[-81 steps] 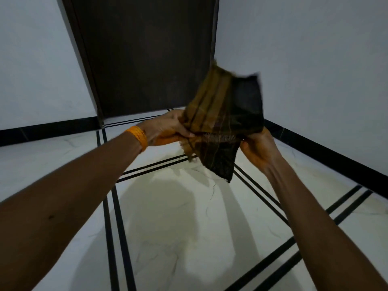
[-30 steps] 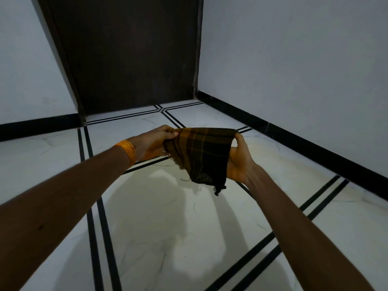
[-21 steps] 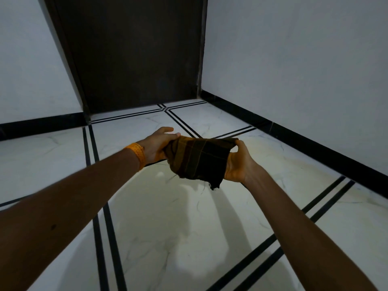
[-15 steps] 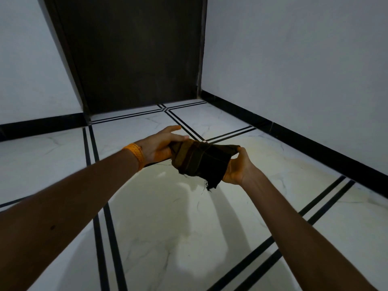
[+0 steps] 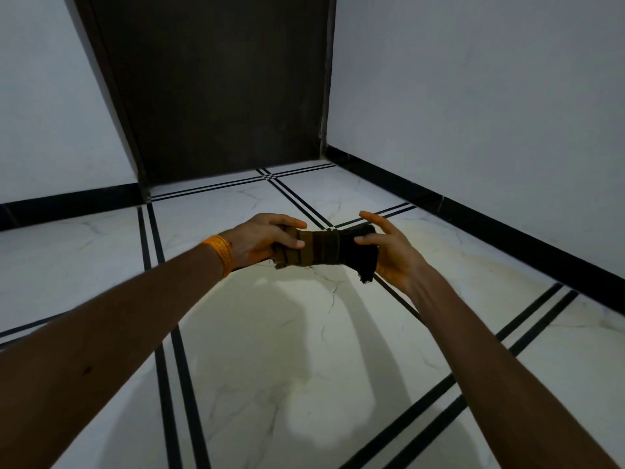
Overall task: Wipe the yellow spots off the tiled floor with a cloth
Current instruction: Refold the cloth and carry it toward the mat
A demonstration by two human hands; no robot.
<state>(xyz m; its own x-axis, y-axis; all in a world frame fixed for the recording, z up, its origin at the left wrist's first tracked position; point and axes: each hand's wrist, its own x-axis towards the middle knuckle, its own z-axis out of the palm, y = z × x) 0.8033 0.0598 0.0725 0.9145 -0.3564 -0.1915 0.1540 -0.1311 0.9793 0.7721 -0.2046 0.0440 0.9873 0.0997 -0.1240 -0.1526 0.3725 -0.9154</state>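
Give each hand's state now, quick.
Left hand: closed on one end of the folded cloth.
Right hand: fingers partly spread, thumb pinching the cloth's other end.

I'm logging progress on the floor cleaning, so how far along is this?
Done: the cloth looks folded into a compact pad. In hand: the left hand and right hand hold it in the air above the tiled floor. Left: all the wiping; no yellow spots are clearly visible from here.

cloth between hands — above floor
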